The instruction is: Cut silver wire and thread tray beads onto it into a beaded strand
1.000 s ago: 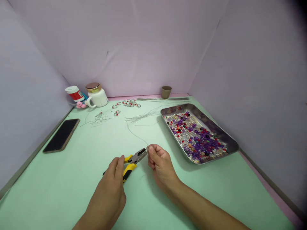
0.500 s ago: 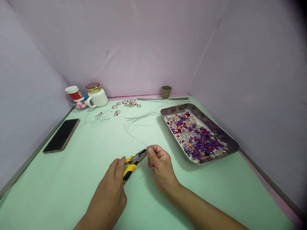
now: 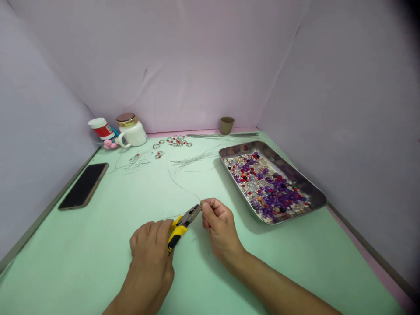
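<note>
Yellow-and-black pliers are gripped by my left hand, which is closed around the handles. Their metal jaws point up and right, with the tips right at the fingertips of my right hand. Those fingers pinch a thin wire, which curves away up and left over the table. Another thin strand shows just left of the plier jaws. What lies exactly between the jaws and my right fingertips is too small to make out.
A metal tray of mixed beads stands at the right. Farther back are beaded rings, loose wires, a small cup, a lidded white mug and a red-and-white container. A phone lies left.
My left hand has turned slightly and its fingers have shifted on the handles; the plier handles look closer together. My right hand keeps its pinch in nearly the same spot.
</note>
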The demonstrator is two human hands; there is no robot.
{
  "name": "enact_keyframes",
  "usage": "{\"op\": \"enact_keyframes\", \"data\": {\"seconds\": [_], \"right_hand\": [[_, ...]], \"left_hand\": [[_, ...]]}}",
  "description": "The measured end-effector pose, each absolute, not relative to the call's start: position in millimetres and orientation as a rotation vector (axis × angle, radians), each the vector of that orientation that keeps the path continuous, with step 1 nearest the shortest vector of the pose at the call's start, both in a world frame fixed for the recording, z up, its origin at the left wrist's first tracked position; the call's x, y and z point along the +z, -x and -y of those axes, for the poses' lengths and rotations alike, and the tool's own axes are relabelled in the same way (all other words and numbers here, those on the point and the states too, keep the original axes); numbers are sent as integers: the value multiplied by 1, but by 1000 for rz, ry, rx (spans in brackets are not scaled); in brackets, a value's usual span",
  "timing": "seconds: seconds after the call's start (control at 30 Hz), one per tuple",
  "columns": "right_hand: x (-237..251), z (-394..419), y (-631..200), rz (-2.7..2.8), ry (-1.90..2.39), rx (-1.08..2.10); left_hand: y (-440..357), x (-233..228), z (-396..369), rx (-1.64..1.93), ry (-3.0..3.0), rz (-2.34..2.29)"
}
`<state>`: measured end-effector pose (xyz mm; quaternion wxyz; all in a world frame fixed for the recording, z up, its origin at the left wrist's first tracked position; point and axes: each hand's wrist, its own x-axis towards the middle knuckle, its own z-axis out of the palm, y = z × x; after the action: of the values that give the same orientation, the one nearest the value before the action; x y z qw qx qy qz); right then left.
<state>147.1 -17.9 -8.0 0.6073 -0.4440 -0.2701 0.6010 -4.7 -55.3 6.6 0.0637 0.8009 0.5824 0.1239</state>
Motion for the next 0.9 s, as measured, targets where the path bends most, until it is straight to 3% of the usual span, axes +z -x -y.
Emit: {"op": "enact_keyframes", "data": {"seconds": [0.6, 0.8, 0.9], "right_hand": [[-1, 15, -158, 933, 1152, 1230], [5, 15, -167, 1339, 1187, 922], [7, 11, -173, 1445, 1125, 948]], "left_hand": [[7, 27, 49, 300, -1955, -1462], [10, 32, 47, 302, -1890, -1470], [9, 39, 45, 288, -1863, -1471]]}}
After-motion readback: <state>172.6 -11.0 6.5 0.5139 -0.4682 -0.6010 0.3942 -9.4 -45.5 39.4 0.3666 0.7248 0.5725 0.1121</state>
